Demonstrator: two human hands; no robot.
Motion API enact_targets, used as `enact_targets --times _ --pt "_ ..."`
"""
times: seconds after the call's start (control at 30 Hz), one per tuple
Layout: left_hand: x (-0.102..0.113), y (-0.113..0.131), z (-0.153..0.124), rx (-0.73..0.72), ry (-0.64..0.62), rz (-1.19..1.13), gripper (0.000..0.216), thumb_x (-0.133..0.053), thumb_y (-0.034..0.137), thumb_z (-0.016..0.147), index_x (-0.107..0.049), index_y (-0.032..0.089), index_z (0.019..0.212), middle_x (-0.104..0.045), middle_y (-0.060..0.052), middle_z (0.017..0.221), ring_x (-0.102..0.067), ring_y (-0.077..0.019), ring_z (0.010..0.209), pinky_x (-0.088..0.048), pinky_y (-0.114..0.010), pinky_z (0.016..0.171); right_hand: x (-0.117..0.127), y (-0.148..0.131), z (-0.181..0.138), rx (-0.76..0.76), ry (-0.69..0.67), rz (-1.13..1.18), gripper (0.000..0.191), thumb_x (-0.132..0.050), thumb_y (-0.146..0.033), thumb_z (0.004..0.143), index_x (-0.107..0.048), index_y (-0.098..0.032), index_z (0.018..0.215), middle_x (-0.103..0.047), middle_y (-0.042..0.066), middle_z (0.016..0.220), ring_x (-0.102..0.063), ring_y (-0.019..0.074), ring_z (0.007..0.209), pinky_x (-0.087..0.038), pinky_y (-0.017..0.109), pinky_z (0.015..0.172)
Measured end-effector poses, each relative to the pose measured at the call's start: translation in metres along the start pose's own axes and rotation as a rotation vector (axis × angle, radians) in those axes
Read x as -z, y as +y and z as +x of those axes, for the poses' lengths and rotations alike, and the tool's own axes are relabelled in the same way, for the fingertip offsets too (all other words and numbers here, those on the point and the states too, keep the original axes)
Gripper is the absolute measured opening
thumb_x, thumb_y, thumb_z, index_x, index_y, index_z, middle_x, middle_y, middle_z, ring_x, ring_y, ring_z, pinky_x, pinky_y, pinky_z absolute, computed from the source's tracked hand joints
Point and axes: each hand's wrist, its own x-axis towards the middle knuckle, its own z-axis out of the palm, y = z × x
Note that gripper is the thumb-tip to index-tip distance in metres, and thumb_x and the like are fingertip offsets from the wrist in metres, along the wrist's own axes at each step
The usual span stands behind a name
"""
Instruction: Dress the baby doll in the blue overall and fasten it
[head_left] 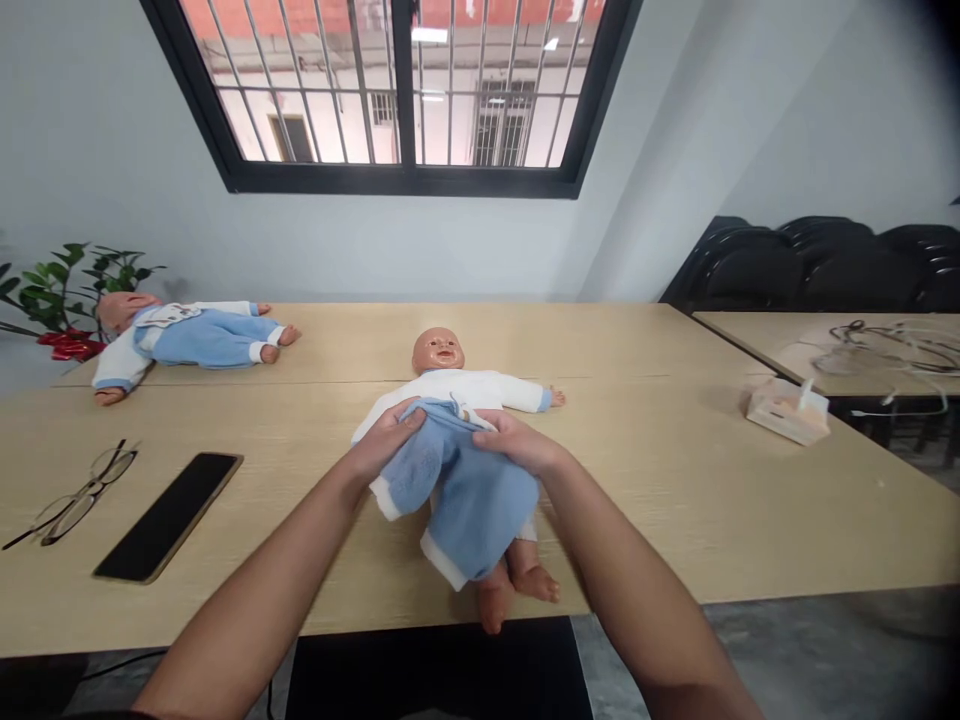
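A baby doll lies on its back on the table, head away from me and bare feet toward the near edge. It wears a white long-sleeved top with blue cuffs. Over its belly and legs hang small blue trousers with white leg cuffs. My left hand pinches the waistband at its left side. At the waistband's right side, my right hand grips the cloth with the thumb on top. The trousers cover most of the doll's legs; its feet show below them.
A second dressed doll lies at the far left beside a potted plant. Glasses and a phone rest on the left of the table. A tissue box stands right, near cables on another table.
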Motion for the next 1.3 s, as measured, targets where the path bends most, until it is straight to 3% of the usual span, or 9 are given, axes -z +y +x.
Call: enact_targets --times 0.17,0.37,0.53,0.67,0.8,0.9,1.0,1.1,1.3 --pt "0.001 -0.002 -0.001 0.01 -0.174 0.049 0.066 -0.082 0.061 0.077 -0.069 0.016 0.123 -0.076 -0.012 0.113 -0.072 -0.0275 0.098 -0.056 -0.034 0.083 0.008 0.003 0.001 -0.019 -0.048 -0.068 0.049 -0.087 -0.044 0.076 -0.075 -0.017 0.115 -0.077 0.007 0.11 -0.07 0.021 0.098 -0.053 0.037 0.096" --pt "-0.013 -0.007 0.002 -0.075 0.099 -0.131 0.054 -0.072 0.054 0.09 -0.064 0.018 0.129 -0.072 -0.013 0.128 -0.07 -0.0268 0.112 -0.055 -0.038 0.098 -0.016 0.011 0.006 0.077 -0.02 0.077 0.059 -0.084 -0.05 0.079 -0.069 -0.018 0.126 -0.075 0.009 0.117 -0.071 0.0233 0.104 -0.056 0.04 0.097" --pt "-0.017 -0.01 0.002 -0.026 0.166 -0.134 0.056 -0.067 0.061 0.091 -0.067 0.017 0.126 -0.075 -0.012 0.121 -0.072 -0.0278 0.108 -0.055 -0.04 0.098 -0.028 0.016 0.006 -0.001 -0.083 0.111 0.063 -0.087 -0.053 0.074 -0.069 -0.018 0.123 -0.076 0.009 0.113 -0.071 0.0239 0.101 -0.056 0.04 0.096" --pt "-0.01 -0.008 -0.001 0.015 -0.03 0.025 0.066 -0.062 0.072 0.088 -0.069 0.018 0.124 -0.074 -0.012 0.123 -0.07 -0.0322 0.113 -0.055 -0.043 0.098 -0.019 0.009 0.006 0.024 -0.117 0.007 0.063 -0.087 -0.049 0.075 -0.068 -0.021 0.127 -0.075 0.006 0.119 -0.069 0.0241 0.111 -0.053 0.042 0.104" --pt "-0.003 0.005 -0.004 -0.07 -0.294 0.295 0.087 -0.085 0.07 0.065 -0.063 0.021 0.134 -0.069 -0.012 0.132 -0.063 -0.0352 0.122 -0.051 -0.043 0.102 -0.006 0.002 0.007 0.105 -0.113 -0.219 0.049 -0.081 -0.047 0.082 -0.073 -0.022 0.122 -0.075 0.006 0.122 -0.067 0.0255 0.116 -0.048 0.045 0.11" --pt "0.002 0.015 -0.004 -0.09 -0.244 0.47 0.084 -0.092 0.058 0.063 -0.061 0.021 0.131 -0.069 -0.01 0.126 -0.063 -0.0314 0.116 -0.05 -0.04 0.098 -0.001 0.004 0.009 0.205 0.003 -0.246 0.045 -0.081 -0.046 0.082 -0.074 -0.021 0.119 -0.075 0.006 0.121 -0.067 0.0254 0.115 -0.046 0.046 0.111" --pt "0.01 0.016 -0.002 -0.06 -0.18 0.59 0.05 -0.081 0.056 0.078 -0.068 0.019 0.109 -0.071 -0.004 0.103 -0.064 -0.0236 0.096 -0.05 -0.035 0.086 0.0 0.009 0.012 0.244 0.152 -0.185 0.042 -0.083 -0.046 0.08 -0.076 -0.019 0.111 -0.077 0.006 0.112 -0.07 0.0246 0.106 -0.048 0.047 0.109" --pt "0.012 0.01 0.001 -0.024 -0.177 0.489 0.042 -0.069 0.059 0.089 -0.07 0.017 0.093 -0.07 -0.002 0.089 -0.064 -0.0199 0.084 -0.05 -0.032 0.079 -0.004 0.015 0.014 0.221 0.186 -0.071 0.045 -0.086 -0.047 0.077 -0.075 -0.019 0.11 -0.077 0.006 0.112 -0.07 0.0242 0.106 -0.047 0.047 0.109" --pt "-0.011 0.0 0.0 -0.016 -0.037 -0.091 0.063 -0.065 0.067 0.089 -0.067 0.015 0.124 -0.075 -0.013 0.117 -0.071 -0.0286 0.103 -0.053 -0.04 0.094 -0.012 0.014 0.008 0.06 0.043 0.166 0.066 -0.088 -0.048 0.074 -0.066 -0.021 0.13 -0.074 0.008 0.123 -0.069 0.0253 0.115 -0.049 0.043 0.108"
